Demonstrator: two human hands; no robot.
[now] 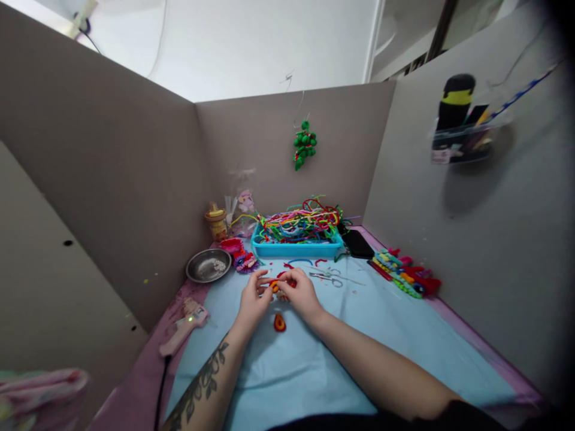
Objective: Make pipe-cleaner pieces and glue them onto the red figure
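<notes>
My left hand (256, 293) and my right hand (300, 291) meet over the middle of the blue table cover (269, 371). Between their pinched fingertips is a small red and orange pipe-cleaner piece (274, 287), partly hidden by the fingers. Below the hands a red, orange and dark teardrop-shaped pipe-cleaner piece (279, 322) lies on the cover. Just right of my right hand rest scissors (330, 278). Short red and blue pipe-cleaner scraps (300, 261) are scattered beyond my fingers.
A blue tray (296, 249) heaped with pipe cleaners stands at the back. At left are a metal bowl (197, 270) and a pink glue gun (184, 329) with its light on. A phone (358, 243) and colourful pipe-cleaner pieces (402, 272) lie at right. Grey partitions surround the table.
</notes>
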